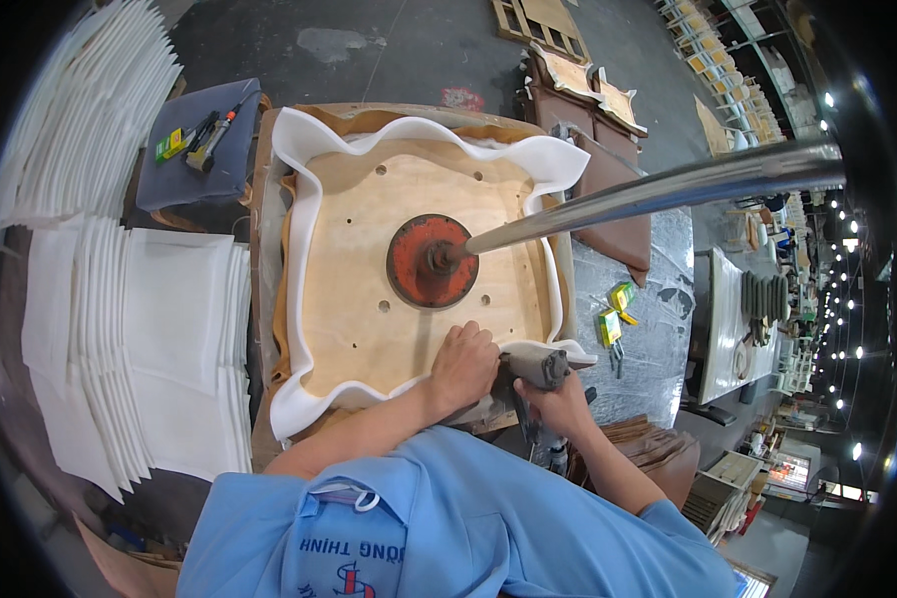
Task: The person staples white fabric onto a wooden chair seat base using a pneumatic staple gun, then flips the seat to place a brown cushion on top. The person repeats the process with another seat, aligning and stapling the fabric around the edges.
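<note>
A square plywood panel (359,269) with several drilled holes lies in front of me, its edges wrapped by upturned white foam padding (299,199). Brown covering material (369,122) shows outside the foam. Pressing on the panel's middle is a round red disc (409,261) at the end of a shiny metal rod (648,197). My left hand (465,365) has its fingers curled over the near edge, closed on the foam, whose gripped part is mostly hidden. Just right of it, my right hand (560,404) grips a staple gun (536,367), its head against the near edge.
Tall stacks of white foam sheets (184,309) stand at left. A blue padded seat (159,179) holds tools and a small box. To the right, a plastic-covered table (648,349) bears small yellow-green boxes (610,327); brown cushions (613,219) lie beyond.
</note>
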`<state>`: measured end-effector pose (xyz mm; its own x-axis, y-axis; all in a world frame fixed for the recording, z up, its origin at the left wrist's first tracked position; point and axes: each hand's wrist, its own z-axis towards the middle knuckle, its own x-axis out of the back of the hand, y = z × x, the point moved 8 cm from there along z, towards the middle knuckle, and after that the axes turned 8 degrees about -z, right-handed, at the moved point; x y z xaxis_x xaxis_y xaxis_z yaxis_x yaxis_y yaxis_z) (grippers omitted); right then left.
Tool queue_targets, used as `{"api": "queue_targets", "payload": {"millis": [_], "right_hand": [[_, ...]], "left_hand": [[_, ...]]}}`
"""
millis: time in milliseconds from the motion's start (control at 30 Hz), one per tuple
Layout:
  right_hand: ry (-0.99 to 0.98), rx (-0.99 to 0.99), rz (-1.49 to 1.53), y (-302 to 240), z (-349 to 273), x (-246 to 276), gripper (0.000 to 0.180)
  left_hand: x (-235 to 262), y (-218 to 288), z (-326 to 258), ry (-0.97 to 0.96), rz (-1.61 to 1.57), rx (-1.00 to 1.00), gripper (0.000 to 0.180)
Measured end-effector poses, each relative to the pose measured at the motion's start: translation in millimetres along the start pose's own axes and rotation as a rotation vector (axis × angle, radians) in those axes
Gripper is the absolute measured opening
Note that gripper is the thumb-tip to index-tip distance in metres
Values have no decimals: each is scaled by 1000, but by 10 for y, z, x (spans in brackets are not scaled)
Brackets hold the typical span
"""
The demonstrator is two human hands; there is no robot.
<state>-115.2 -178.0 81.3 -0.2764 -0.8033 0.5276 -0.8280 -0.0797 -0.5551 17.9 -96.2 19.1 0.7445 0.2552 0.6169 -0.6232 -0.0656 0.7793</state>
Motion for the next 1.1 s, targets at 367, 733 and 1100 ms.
{"api": "queue_targets", "payload": {"millis": [367, 733, 1100], "right_hand": [[2, 47, 42, 54, -9, 19, 36], [2, -21, 41, 107, 0, 11, 36], [-2, 48, -59, 5, 61, -16, 39]], "left_hand": [[25, -4, -29, 67, -42, 36, 14], [24, -34, 14, 80, -53, 49, 12], [-46, -43, -24, 53, -61, 57, 14]]}}
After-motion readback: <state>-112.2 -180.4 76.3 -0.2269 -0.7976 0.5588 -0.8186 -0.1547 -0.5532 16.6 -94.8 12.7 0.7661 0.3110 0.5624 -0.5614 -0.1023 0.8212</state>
